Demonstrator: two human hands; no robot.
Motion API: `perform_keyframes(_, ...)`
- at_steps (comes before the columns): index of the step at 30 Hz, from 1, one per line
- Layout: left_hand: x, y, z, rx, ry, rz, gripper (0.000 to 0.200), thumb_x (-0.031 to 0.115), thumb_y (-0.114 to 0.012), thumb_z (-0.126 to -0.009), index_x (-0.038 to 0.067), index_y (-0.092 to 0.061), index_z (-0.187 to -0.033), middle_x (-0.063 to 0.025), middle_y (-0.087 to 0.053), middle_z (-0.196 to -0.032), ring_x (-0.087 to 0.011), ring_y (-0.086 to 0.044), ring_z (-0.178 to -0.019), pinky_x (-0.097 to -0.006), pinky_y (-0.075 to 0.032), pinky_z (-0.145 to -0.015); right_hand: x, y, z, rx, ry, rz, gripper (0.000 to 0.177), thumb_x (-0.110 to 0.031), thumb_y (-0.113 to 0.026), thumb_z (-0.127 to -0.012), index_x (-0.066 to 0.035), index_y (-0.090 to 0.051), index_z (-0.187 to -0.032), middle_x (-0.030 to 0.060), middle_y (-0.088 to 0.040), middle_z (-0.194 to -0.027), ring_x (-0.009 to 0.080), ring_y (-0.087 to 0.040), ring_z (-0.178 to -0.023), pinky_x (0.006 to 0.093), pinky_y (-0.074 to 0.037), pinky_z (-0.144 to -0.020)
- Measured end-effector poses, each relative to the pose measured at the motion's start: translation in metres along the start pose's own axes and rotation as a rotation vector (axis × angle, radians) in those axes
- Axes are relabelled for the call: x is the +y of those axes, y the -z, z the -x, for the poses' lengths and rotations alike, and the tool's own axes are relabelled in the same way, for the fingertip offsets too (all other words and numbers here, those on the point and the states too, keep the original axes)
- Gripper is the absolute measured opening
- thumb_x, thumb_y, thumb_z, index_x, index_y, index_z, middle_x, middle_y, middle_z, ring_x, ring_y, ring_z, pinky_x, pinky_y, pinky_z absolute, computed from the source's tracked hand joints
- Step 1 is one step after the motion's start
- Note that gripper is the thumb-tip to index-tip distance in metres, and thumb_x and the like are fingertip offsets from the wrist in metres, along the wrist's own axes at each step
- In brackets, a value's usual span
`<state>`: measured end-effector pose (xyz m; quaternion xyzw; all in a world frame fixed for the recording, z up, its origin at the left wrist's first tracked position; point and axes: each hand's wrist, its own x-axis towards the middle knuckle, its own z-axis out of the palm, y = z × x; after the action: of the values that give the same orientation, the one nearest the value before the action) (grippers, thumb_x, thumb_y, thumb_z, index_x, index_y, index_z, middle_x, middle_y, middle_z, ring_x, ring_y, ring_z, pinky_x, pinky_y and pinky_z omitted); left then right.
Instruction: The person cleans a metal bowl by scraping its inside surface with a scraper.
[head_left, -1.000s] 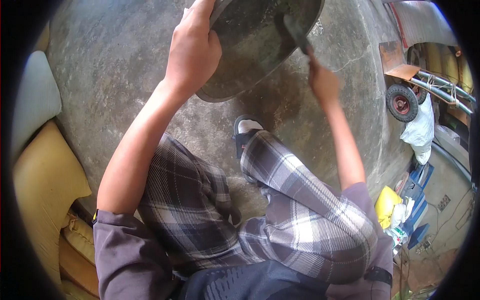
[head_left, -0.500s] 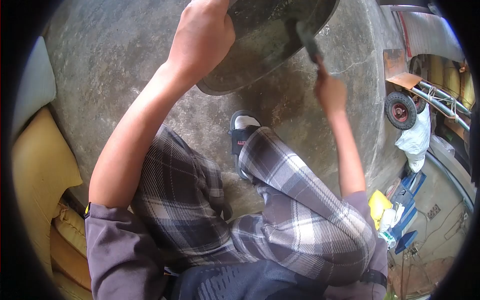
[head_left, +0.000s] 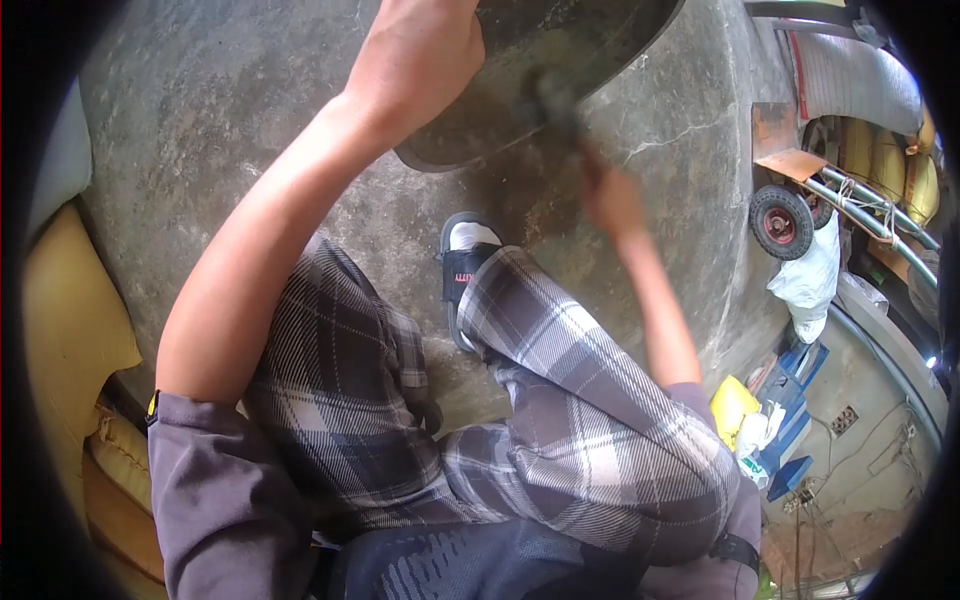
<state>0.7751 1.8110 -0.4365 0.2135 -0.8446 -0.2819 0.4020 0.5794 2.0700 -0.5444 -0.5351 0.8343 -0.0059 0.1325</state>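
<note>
A large dark panel [head_left: 480, 130] with a curved, thin rim hangs over the concrete floor at the top of the view. My left hand [head_left: 425, 70] is closed at its left side, the fingertips hidden behind the hand and past the top border. Lower right of it, my right hand [head_left: 612, 200] is wrapped round the end of a short-handled tool [head_left: 560, 112]. Motion smears the tool's grey-dark head, which overlaps the panel's lower rim; I cannot tell its kind.
My plaid-trousered legs [head_left: 590, 400] and a sandalled foot [head_left: 468, 250] are below. A hand truck wheel [head_left: 781, 222], a white sack [head_left: 808, 280] and blue items [head_left: 785, 425] stand right. Yellowish sacks [head_left: 80, 320] are piled left.
My right hand and the tool have swung left and down, from the panel's right side to its lower rim. My left hand stays by the panel; the view has shifted slightly.
</note>
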Motion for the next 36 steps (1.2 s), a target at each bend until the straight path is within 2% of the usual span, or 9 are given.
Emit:
perform_keyframes(2,-0.002,0.000,0.002,0.021,0.003,-0.014,0.057,-0.015,-0.040,-0.070,-0.005,-0.047,-0.126,-0.0289,-0.051,-0.129,-0.0464,-0.047,-0.121,-0.0462,-0.039,-0.103,-0.004,-0.028,0.025,0.132,0.242,-0.116,0.044,-0.022,-0.051,-0.095,-0.020,-0.049,-0.139,0.0244,-0.064,-0.115,0.0396,-0.066,-0.099,0.0487,-0.053,-0.084)
perform_keyframes(4,-0.004,0.002,0.004,0.034,0.018,-0.034,0.058,-0.015,-0.040,-0.070,-0.005,-0.047,-0.127,-0.0290,-0.050,-0.129,-0.0463,-0.046,-0.122,-0.0465,-0.039,-0.103,-0.022,-0.012,0.035,-0.258,0.042,-0.523,0.045,-0.022,-0.056,-0.093,-0.022,-0.051,-0.138,0.0211,-0.052,-0.137,0.0370,-0.058,-0.117,0.0474,-0.046,-0.100)
perform_keyframes(11,0.004,0.009,0.007,-0.087,0.080,-0.002,0.060,-0.015,-0.040,-0.070,-0.004,-0.045,-0.129,-0.0301,-0.050,-0.129,-0.0476,-0.048,-0.120,-0.0469,-0.040,-0.103,0.020,0.036,-0.037,0.158,-0.167,0.139,0.039,-0.022,-0.046,-0.098,-0.026,-0.054,-0.136,0.0187,-0.067,-0.072,0.0407,-0.065,-0.060,0.0526,-0.049,-0.054)
perform_keyframes(17,-0.013,0.007,0.006,-0.014,0.029,-0.036,0.063,-0.015,-0.041,-0.070,-0.002,-0.044,-0.131,-0.0304,-0.052,-0.128,-0.0470,-0.048,-0.121,-0.0454,-0.041,-0.103,-0.073,-0.036,0.054,-0.128,-0.133,-0.681,0.049,-0.023,-0.056,-0.093,-0.021,-0.047,-0.142,0.0187,-0.057,-0.131,0.0410,-0.055,-0.120,0.0452,-0.043,-0.104)
perform_keyframes(20,-0.019,0.006,0.010,-0.054,0.016,-0.004,0.064,-0.016,-0.041,-0.070,-0.002,-0.043,-0.132,-0.0302,-0.051,-0.130,-0.0474,-0.048,-0.121,-0.0452,-0.041,-0.103,-0.027,-0.007,0.028,-0.205,0.031,-0.476,0.046,-0.026,-0.054,-0.094,-0.025,-0.049,-0.140,0.0202,-0.063,-0.120,0.0416,-0.061,-0.108,0.0466,-0.049,-0.095)
perform_keyframes(24,-0.016,0.008,0.014,-0.079,0.030,0.059,0.065,-0.017,-0.040,-0.069,-0.002,-0.043,-0.132,-0.0302,-0.051,-0.130,-0.0473,-0.047,-0.123,-0.0444,-0.041,-0.104,0.024,0.051,-0.029,-0.064,-0.348,0.048,0.042,-0.029,-0.048,-0.097,-0.027,-0.051,-0.138,0.0197,-0.069,-0.097,0.0430,-0.066,-0.087,0.0504,-0.053,-0.077)
perform_keyframes(29,-0.019,0.008,0.015,-0.048,0.013,0.033,0.069,-0.019,-0.038,-0.067,-0.001,-0.042,-0.134,-0.0301,-0.050,-0.132,-0.0461,-0.046,-0.126,-0.0421,-0.040,-0.105,-0.003,-0.031,0.023,0.062,-0.033,-0.278,0.042,-0.023,-0.050,-0.097,-0.023,-0.051,-0.139,0.0198,-0.065,-0.116,0.0402,-0.065,-0.101,0.0487,-0.051,-0.091)
perform_keyframes(34,-0.031,0.009,0.030,-0.059,0.139,-0.033,0.069,-0.011,-0.047,-0.076,0.008,-0.039,-0.141,-0.0249,-0.056,-0.127,-0.0401,-0.056,-0.117,-0.0421,-0.046,-0.096,-0.047,-0.019,0.038,-0.253,-0.076,-0.816,0.045,-0.025,-0.056,-0.095,-0.023,-0.051,-0.140,0.0164,-0.055,-0.136,0.0329,-0.056,-0.123,0.0423,-0.040,-0.107)
perform_keyframes(36,-0.034,0.010,0.035,-0.071,0.251,-0.008,0.066,-0.008,-0.050,-0.081,0.017,-0.043,-0.141,-0.0181,-0.064,-0.120,-0.0359,-0.065,-0.106,-0.0427,-0.053,-0.087,-0.012,0.009,0.015,-0.275,-0.084,-0.528,0.045,-0.024,-0.055,-0.095,-0.023,-0.051,-0.140,0.0166,-0.059,-0.131,0.0338,-0.061,-0.115,0.0429,-0.045,-0.103)
